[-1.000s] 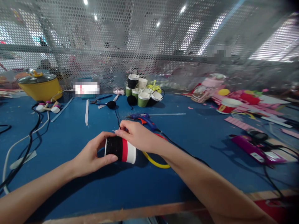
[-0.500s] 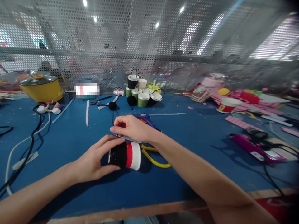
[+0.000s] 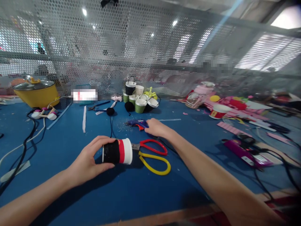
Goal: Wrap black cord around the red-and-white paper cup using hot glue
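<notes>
My left hand [image 3: 88, 160] is closed round a paper cup [image 3: 127, 151] lying on its side, its white rim to the right. Black yarn [image 3: 111, 152] wraps the cup's lower part, leaving a red band and the white edge bare. A strand runs from the cup back to a small black yarn ball [image 3: 110, 111]. My right hand [image 3: 156, 128] grips the handle of a blue glue gun [image 3: 135, 123] with an orange-red trigger, its nozzle pointing left. Scissors [image 3: 155, 171] with one red and one yellow handle lie beside the cup, their blades partly hidden behind it.
Small finished cups [image 3: 140, 105] with handles stand at the back. A yellow pot [image 3: 36, 94] is at back left, cables [image 3: 23, 141] in front. At right lie a paper cup [image 3: 218, 112], pink scraps and a purple box [image 3: 244, 152]. A perforated metal screen [image 3: 105, 62] rises behind.
My right hand has left the yarn near the cup and moved right and away onto the glue gun. The scissors now show more fully. My left hand keeps the cup.
</notes>
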`<state>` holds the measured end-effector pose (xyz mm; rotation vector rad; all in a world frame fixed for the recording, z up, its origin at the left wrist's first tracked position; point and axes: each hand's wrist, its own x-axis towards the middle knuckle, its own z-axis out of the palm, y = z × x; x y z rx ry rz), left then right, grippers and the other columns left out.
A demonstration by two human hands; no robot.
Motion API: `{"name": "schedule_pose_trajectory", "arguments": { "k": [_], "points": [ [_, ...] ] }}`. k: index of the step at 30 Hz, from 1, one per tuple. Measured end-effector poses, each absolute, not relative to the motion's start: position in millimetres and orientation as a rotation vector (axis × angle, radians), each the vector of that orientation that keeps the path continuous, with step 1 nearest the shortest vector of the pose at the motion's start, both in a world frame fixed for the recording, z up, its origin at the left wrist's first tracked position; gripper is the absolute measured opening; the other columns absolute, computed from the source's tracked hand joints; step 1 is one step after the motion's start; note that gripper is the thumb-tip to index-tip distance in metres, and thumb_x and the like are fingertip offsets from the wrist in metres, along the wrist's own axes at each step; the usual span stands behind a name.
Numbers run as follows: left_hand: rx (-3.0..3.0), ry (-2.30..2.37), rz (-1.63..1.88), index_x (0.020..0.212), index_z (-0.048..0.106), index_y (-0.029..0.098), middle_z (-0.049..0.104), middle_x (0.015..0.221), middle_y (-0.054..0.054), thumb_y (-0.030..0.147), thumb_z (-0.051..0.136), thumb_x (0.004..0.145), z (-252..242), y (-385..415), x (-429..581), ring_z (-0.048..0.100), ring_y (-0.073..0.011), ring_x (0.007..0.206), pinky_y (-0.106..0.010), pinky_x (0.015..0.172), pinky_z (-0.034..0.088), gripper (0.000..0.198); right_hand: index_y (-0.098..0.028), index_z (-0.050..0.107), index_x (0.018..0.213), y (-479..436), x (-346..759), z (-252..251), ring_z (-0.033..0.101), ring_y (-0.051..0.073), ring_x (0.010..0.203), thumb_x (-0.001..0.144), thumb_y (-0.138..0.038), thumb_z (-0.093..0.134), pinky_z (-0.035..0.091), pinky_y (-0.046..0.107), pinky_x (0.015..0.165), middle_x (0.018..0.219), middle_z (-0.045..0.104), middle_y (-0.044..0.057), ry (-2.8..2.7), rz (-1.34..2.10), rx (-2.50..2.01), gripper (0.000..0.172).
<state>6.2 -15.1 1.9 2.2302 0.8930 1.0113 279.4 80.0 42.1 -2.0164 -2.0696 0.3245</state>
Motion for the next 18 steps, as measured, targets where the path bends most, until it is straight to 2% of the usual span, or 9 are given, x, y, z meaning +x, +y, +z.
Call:
{"name": "schedule_pose_trajectory", "arguments": {
  "k": [3, 7, 11, 13, 16, 18],
  "points": [
    [2.175, 0.881, 1.017, 0.121, 0.047, 0.028, 0.053, 0.118, -0.008, 0.022, 0.067, 0.075, 1.2, -13.8, 6.3, 0.055, -0.0234, 0.110, -0.038, 0.090, 0.050, 0.051, -0.016, 0.060, 0.070, 79.3, 277.8, 25.2, 0.059, 0.028, 0.083, 0.062, -0.008, 0.064, 0.044, 0.036, 0.071, 0.077, 0.063, 0.012, -2.049, 0.320, -2.041, 0.011],
    [2.187, 0.879, 0.993, 0.122, 0.047, 0.028, 0.051, 0.122, -0.010, 0.021, 0.065, 0.076, -1.0, -13.1, 5.7, 0.053, -0.0254, 0.113, -0.038, 0.087, 0.052, 0.050, -0.013, 0.058, 0.098, 71.1, 280.4, 24.5, 0.060, 0.029, 0.088, 0.071, -0.016, 0.058, 0.046, 0.037, 0.072, 0.093, 0.064, 0.016, -1.985, 0.367, -2.010, 0.027],
    [2.289, 0.887, 1.019, 0.122, 0.046, 0.025, 0.051, 0.122, -0.011, 0.022, 0.064, 0.078, -4.4, -11.0, 5.2, 0.052, -0.0262, 0.114, -0.043, 0.094, 0.047, 0.049, -0.013, 0.053, 0.108, 51.3, 286.0, 43.3, 0.060, 0.025, 0.095, 0.074, -0.020, 0.055, 0.046, 0.032, 0.076, 0.108, 0.062, 0.014, -1.971, 0.449, -1.899, 0.034],
    [2.333, 0.903, 1.021, 0.122, 0.045, 0.025, 0.051, 0.122, -0.011, 0.022, 0.062, 0.079, -5.6, -10.2, 4.9, 0.052, -0.0261, 0.114, -0.043, 0.095, 0.047, 0.047, -0.014, 0.054, 0.105, 38.9, 285.6, 54.2, 0.060, 0.022, 0.090, 0.077, -0.028, 0.055, 0.047, 0.030, 0.073, 0.103, 0.064, 0.010, -1.974, 0.544, -1.806, 0.031],
    [2.370, 0.938, 0.999, 0.123, 0.045, 0.025, 0.049, 0.124, -0.011, 0.022, 0.061, 0.080, -5.7, -10.0, 4.3, 0.051, -0.0257, 0.115, -0.043, 0.096, 0.046, 0.046, -0.016, 0.056, 0.093, 21.1, 281.5, 66.3, 0.060, 0.019, 0.073, 0.079, -0.045, 0.053, 0.046, 0.028, 0.061, 0.084, 0.065, 0.006, -1.916, 0.696, -1.646, 0.032],
    [2.364, 0.957, 0.982, 0.124, 0.044, 0.026, 0.047, 0.126, -0.011, 0.023, 0.062, 0.079, -4.9, -10.2, 3.9, 0.050, -0.0256, 0.117, -0.042, 0.096, 0.045, 0.048, -0.017, 0.056, 0.084, 10.6, 277.5, 70.4, 0.058, 0.016, 0.062, 0.077, -0.047, 0.055, 0.044, 0.027, 0.054, 0.072, 0.064, 0.004, -1.885, 0.737, -1.601, 0.031]
  ]
}}
